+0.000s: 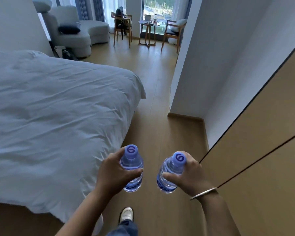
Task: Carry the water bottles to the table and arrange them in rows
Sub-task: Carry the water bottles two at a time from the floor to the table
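The left hand grips a clear water bottle around its upper body, thumb laid across the near side and fingers wrapped behind, so the purple cap stands just above the hand. The right hand holds a second water bottle the same way, its thumb across the front and its fingers curled round the far side next to that bottle's purple cap. Both bottles are upright, tilted slightly away from the person, side by side with a clear gap between them, carried in the air above the wooden floor. A thin metal bangle circles the right wrist.

To the left of the hands lies a bed covered in a rumpled white duvet, its corner reaching close to the left hand. To the right of the hands stands a tan cupboard door. Below the hands, a white shoe and a denim trouser leg show on the floor. Far ahead of the hands, by the window, a small round counter carries a few small items too distant to identify, with a wooden chair on its left and another wooden chair on its right. A pale curved sofa sits further left.
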{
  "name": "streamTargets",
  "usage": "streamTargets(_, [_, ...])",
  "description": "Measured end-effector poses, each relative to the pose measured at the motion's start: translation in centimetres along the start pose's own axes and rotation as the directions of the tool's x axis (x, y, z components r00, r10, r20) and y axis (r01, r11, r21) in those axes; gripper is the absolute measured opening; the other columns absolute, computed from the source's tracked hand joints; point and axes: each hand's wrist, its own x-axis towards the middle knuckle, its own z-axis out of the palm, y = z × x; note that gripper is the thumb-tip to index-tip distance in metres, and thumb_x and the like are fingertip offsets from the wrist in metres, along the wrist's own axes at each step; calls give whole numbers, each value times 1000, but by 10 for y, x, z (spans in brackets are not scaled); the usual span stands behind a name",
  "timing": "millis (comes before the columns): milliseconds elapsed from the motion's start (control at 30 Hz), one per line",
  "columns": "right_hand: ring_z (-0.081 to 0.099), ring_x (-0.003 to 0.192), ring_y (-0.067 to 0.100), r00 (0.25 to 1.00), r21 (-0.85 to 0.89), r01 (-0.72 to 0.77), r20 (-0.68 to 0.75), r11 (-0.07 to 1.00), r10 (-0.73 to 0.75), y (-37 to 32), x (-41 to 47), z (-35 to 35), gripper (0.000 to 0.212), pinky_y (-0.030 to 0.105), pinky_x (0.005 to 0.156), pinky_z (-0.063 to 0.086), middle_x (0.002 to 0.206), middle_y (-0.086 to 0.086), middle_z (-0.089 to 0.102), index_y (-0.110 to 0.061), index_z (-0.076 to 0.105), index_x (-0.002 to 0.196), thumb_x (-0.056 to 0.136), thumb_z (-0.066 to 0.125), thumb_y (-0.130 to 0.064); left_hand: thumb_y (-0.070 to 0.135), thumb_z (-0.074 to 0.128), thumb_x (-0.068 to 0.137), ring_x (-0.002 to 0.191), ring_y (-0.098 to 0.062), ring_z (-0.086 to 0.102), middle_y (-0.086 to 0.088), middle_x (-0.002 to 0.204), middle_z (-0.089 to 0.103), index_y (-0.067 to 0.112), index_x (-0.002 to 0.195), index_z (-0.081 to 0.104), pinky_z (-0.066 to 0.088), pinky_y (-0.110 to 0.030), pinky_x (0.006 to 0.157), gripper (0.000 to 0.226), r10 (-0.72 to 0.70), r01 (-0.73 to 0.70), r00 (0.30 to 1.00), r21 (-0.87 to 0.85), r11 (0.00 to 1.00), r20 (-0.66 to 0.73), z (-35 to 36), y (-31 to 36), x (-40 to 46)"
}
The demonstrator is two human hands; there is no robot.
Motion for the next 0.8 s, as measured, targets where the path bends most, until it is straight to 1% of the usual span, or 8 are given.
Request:
streamTargets(100, [51, 76, 12, 1000, -15, 0, -1, 1000, 0, -6, 65, -2, 46, 18, 68, 38, 84, -10, 53, -31, 47, 89, 57, 80, -35, 37, 78, 43, 72, 3, 64, 23, 72, 66, 50, 84, 57, 47, -14, 66, 48, 13, -13, 1000, -11, 1000, 11, 1, -1, 67])
streamTargets(200, [51, 76, 12, 1000, -26, -2, -17, 1000, 1, -10, 122, 2, 46, 18, 69, 40, 86, -10, 53, -32, 46, 90, 58, 79, -38, 30, 86, 46, 74, 1, 64, 23, 75, 66, 54, 86, 54, 44, -12, 66, 57, 54, -54, 998, 17, 998, 31, 1, -6, 126])
streamTargets(333, [52, 76, 13, 999, 0, -3, -50, 1000, 3, -12, 183, 10, 44, 23, 71, 46, 85, -10, 53, -32, 46, 88, 58, 77, -37, 22, 88, 49, 75, -1, 63, 28, 73, 62, 59, 84, 50, 42, -8, 66, 64, 84, -86, 996, 46, 995, 41, 5, -16, 191])
streamTargets(433, [52, 77, 11, 1000, -1, 0, -28, 1000, 0, -9, 224, 14, 44, 21, 70, 45, 85, -12, 52, -32, 46, 89, 59, 77, -36, 29, 86, 47, 79, -7, 65, 24, 77, 64, 53, 89, 52, 45, -16, 69, 58, 68, -72, 995, 57, 996, 68, 9, -19, 230])
streamTargets(567, [50, 76, 9, 1000, 12, -9, -25, 1000, 9, 1, 281, 15, 44, 18, 68, 39, 84, -14, 51, -34, 46, 88, 59, 78, -36, 42, 74, 42, 79, -5, 64, 17, 80, 68, 56, 87, 51, 45, -17, 69, 52, 30, -33, 998, 48, 998, 64, 18, -23, 284])
streamTargets(633, [50, 77, 9, 1000, -4, 10, 1, 1000, -10, 8, 312, 15, 43, 19, 69, 40, 84, -13, 51, -34, 45, 89, 60, 78, -37, 41, 75, 43, 76, -2, 64, 17, 79, 68, 53, 87, 55, 46, -17, 69, 50, 20, -23, 997, 53, 998, 71, 27, -24, 313])
streamTargets(733, [52, 78, 11, 999, -12, 32, 30, 999, -31, 23, 365, 9, 43, 20, 71, 44, 86, -12, 52, -32, 46, 92, 62, 77, -39, 39, 79, 46, 76, -2, 65, 15, 81, 70, 38, 95, 66, 50, -20, 70, 51, 2, -9, 996, 78, 997, 85, 43, -23, 362])
streamTargets(800, [54, 80, 11, 998, -13, 49, 39, 999, -49, 36, 406, 3, 44, 23, 73, 48, 87, -11, 52, -30, 49, 95, 63, 77, -40, 35, 83, 48, 74, 1, 64, 16, 79, 69, 34, 96, 67, 47, -14, 67, 51, -2, -4, 997, 85, 996, 74, 57, -22, 398])
